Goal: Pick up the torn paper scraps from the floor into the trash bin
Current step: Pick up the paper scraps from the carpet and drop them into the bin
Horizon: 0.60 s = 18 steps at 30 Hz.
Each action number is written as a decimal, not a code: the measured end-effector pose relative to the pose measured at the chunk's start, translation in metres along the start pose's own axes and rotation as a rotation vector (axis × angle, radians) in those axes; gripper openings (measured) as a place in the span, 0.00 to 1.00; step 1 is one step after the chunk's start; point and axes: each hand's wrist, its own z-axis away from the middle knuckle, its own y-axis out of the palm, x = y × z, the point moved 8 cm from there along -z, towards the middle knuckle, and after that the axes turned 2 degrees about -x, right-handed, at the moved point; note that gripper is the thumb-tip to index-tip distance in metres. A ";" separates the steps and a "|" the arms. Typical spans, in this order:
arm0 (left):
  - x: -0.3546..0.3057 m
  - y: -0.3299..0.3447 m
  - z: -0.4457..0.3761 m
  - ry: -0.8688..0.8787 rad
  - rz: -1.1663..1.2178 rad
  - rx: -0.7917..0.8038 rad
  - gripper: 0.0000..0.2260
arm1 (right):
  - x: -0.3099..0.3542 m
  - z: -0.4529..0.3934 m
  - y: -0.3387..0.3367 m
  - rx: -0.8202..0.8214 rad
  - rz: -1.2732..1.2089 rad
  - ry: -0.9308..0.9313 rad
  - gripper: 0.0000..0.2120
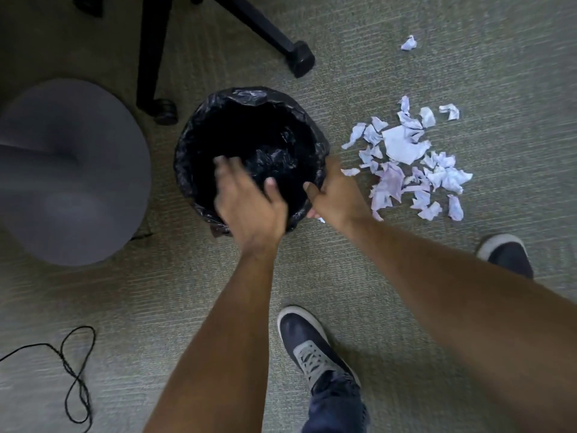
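A round trash bin (199,126) lined with a black plastic bag stands on the carpet. My left hand (249,204) hovers over its near side, fingers spread, blurred, holding nothing. My right hand (335,195) grips the bin's right rim, thumb inside. A pile of several white torn paper scraps (409,160) lies on the floor just right of the bin. One separate scrap (409,43) lies farther back. A small scrap (321,219) shows under my right hand.
A grey round stool (68,170) stands left of the bin. Black chair legs with casters (299,59) reach in from behind. A black cable (75,373) loops on the carpet at the lower left. My shoes (307,342) stand near the bin.
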 end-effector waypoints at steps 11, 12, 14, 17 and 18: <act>-0.067 0.088 0.003 0.199 -0.052 0.421 0.29 | -0.101 -0.044 -0.020 0.257 0.727 -0.053 0.27; -0.067 0.089 0.001 0.191 -0.081 0.413 0.28 | -0.107 -0.052 -0.018 0.307 0.790 -0.043 0.29; -0.068 0.088 0.001 0.183 -0.084 0.416 0.27 | -0.112 -0.067 -0.015 0.373 0.886 -0.067 0.28; -0.069 0.083 -0.001 0.189 -0.043 0.416 0.25 | -0.113 -0.090 -0.010 0.416 1.002 -0.101 0.26; -0.069 0.084 -0.002 0.193 -0.034 0.418 0.25 | -0.114 -0.097 -0.006 0.433 1.027 -0.101 0.26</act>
